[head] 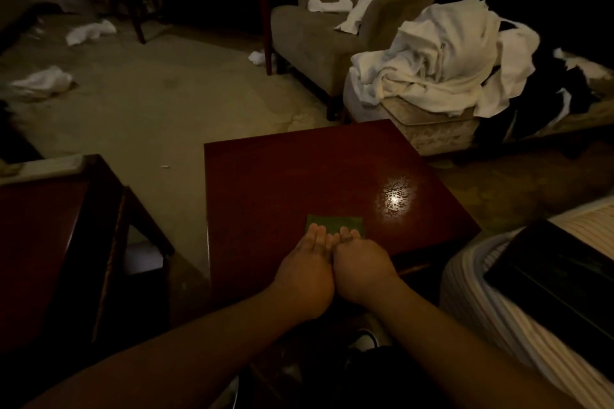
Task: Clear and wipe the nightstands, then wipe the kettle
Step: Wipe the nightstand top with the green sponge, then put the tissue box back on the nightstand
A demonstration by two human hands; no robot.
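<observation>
A dark red wooden nightstand (pixel 265 176) stands in the middle of the head view, its top glossy with a bright light reflection at the right. A folded green cloth (pixel 335 222) lies flat on its near part. My left hand (pixel 307 272) and my right hand (pixel 360 262) lie side by side on the near edge of the cloth, fingers straight, pressing it onto the wood. No kettle is in view.
A second dark red piece of furniture (pixel 50 242) stands at the left. Behind are a beige armchair (pixel 332 30) and a pile of white linen (pixel 438 66). White towels (pixel 89 31) litter the floor. A striped mattress with a black tray (pixel 558 279) lies at the right.
</observation>
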